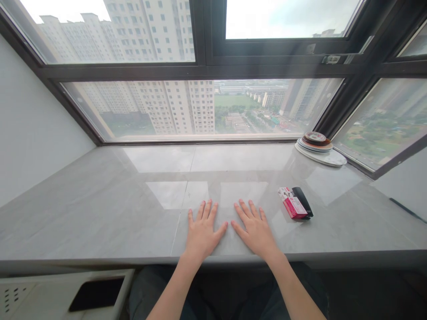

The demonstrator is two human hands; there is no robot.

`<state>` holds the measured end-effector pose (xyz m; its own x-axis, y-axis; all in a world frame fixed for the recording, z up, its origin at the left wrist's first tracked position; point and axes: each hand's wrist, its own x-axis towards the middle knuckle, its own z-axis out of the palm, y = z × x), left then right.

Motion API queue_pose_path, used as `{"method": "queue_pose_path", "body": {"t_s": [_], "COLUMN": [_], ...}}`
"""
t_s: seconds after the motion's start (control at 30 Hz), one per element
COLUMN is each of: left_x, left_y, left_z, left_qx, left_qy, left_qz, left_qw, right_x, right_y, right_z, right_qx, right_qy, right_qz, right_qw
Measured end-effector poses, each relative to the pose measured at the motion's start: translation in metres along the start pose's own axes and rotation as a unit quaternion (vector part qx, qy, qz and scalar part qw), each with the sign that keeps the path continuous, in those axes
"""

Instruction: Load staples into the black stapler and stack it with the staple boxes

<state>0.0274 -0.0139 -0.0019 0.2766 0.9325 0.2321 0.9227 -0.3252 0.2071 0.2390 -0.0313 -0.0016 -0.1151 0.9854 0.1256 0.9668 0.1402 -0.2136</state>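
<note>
My left hand (pixel 203 233) lies flat on the grey marbled sill (pixel 110 209), fingers spread and nothing held. Beside it, my right hand (pixel 255 229) rests palm down in the same way, also with fingers apart. The two thumbs point toward each other with a small gap between them. To the right of my right hand are a pink and white box (pixel 293 203) and a black stapler-like object (pixel 303 201), lying against each other. The box partly hides the black object.
At the far right corner, a stack of plates or round mats (pixel 315 144) sits by the dark window frame (pixel 267 71). A thin dark stick-like item (pixel 407 210) lies along the right wall. Below left, a dark phone-like slab (pixel 96 294) rests on a pale surface (pixel 43 293).
</note>
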Motion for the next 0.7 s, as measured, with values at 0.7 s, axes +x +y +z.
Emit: {"method": "queue_pose_path", "body": {"t_s": [0.7], "left_x": [0.002], "left_y": [0.002], "left_z": [-0.006], "left_qx": [-0.003], "left_qy": [-0.022], "left_qz": [-0.003], "left_qw": [1.000], "right_x": [-0.003], "right_y": [0.158], "right_z": [-0.095], "right_qx": [0.261], "right_qy": [0.276], "right_qz": [0.230], "right_qw": [0.896]}}
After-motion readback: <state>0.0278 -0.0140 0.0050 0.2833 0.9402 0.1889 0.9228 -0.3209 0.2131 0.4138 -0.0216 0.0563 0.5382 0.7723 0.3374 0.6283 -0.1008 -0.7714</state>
